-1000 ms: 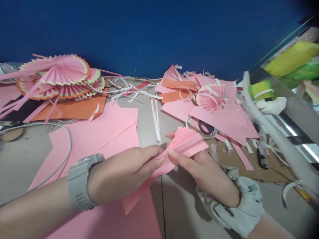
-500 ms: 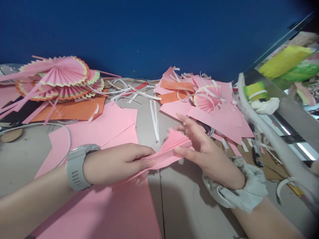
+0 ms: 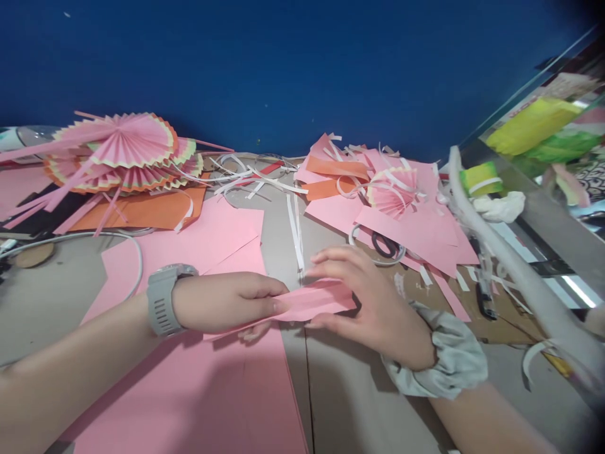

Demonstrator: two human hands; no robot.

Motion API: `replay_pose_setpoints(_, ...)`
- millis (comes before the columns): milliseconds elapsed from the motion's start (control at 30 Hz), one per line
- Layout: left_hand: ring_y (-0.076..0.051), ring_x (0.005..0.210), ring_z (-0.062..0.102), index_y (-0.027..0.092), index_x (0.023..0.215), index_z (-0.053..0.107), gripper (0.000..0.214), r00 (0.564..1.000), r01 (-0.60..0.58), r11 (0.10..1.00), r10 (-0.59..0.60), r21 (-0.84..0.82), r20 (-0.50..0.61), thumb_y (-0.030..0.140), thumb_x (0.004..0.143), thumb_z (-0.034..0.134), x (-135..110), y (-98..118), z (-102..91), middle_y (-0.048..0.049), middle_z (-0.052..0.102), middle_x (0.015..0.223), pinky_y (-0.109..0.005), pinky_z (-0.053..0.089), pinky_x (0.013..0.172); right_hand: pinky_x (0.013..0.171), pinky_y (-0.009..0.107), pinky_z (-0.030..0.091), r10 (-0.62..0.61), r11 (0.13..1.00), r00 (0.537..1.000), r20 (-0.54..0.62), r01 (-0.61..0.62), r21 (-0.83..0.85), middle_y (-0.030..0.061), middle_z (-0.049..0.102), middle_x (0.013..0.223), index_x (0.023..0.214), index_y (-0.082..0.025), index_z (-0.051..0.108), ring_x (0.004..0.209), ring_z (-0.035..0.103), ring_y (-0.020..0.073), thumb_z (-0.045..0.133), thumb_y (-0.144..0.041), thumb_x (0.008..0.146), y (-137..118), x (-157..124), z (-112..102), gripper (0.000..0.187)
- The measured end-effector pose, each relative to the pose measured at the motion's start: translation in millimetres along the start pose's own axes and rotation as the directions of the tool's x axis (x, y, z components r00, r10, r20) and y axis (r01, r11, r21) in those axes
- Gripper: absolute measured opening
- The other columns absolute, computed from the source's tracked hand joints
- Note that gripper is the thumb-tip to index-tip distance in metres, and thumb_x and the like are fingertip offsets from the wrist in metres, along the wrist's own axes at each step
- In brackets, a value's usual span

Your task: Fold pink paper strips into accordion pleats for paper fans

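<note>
My left hand, with a grey watch at the wrist, pinches a strip of pink pleated paper between thumb and fingers. The folds are pressed close together in a narrow band that runs left and right, its left end partly under the hand. My right hand, a pale green scrunchie on its wrist, curves around the band's right end. Its fingers arch above the paper and the thumb lies below, apart from each other. Beneath the left hand lie pink paper sheets.
Pleated paper fans with paper handles are piled at the back left on orange paper. Pink and orange offcuts and white paper strips lie at the back. A pale curved bar runs along the right side.
The pleats at the paper's right end, fanned out before, are now squeezed into a flat band. My right hand has shifted left and lower, its thumb coming off the paper's face.
</note>
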State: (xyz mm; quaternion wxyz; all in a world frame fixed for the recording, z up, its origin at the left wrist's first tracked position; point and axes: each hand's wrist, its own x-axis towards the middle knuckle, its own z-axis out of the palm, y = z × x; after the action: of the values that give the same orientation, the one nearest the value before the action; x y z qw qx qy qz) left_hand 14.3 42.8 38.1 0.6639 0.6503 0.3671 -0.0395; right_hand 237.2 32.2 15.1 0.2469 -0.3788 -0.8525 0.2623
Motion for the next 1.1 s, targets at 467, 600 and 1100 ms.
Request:
replay_pose_setpoints(467, -0.009, 0.042, 0.044, 0.020, 0.082, 0.050, 0.027, 0.998, -0.066, 0.955, 0.063, -0.290, -0.020, 0.037, 0.092, 0.032, 7.0, -10.7, 9.0, 0.0046, 0.049, 0.054, -0.018, 0.036, 0.042, 0.084, 0.033, 0.043, -0.276, 0.943, 0.959, -0.072, 0.255, -0.215, 0.0041, 0.065, 0.089, 0.092, -0.020, 0.058, 0.091, 0.055, 0.0173, 0.052, -0.013, 0.082, -2.1, -1.3, 13.7, 0.013)
replay_pose_setpoints(600, -0.008, 0.036, 0.041, 0.019, 0.086, 0.053, 0.027, 0.995, -0.048, 0.894, 0.084, -0.445, 0.062, 0.035, 0.092, 0.032, 9.7, -13.9, 7.4, 0.0058, 0.047, 0.047, -0.016, 0.034, 0.035, 0.093, 0.034, 0.036, -0.413, 0.859, 0.899, -0.146, 0.332, -0.390, -0.0024, 0.069, 0.085, 0.089, -0.022, 0.061, 0.089, 0.057, 0.0130, 0.053, -0.010, 0.081, -3.6, -2.6, 15.3, 0.017)
replay_pose_setpoints(1100, -0.005, 0.031, 0.036, 0.017, 0.086, 0.052, 0.027, 0.976, 0.075, 0.793, 0.067, -0.604, 0.209, 0.030, 0.093, 0.029, 7.7, -11.2, 5.7, 0.0069, 0.046, 0.047, -0.015, 0.036, 0.033, 0.082, 0.033, 0.043, -0.466, 0.847, 0.856, -0.223, 0.358, -0.393, -0.0012, 0.068, 0.078, 0.084, -0.022, 0.065, 0.080, 0.056, 0.0145, 0.058, -0.015, 0.080, -4.9, -5.0, 6.8, 0.010)
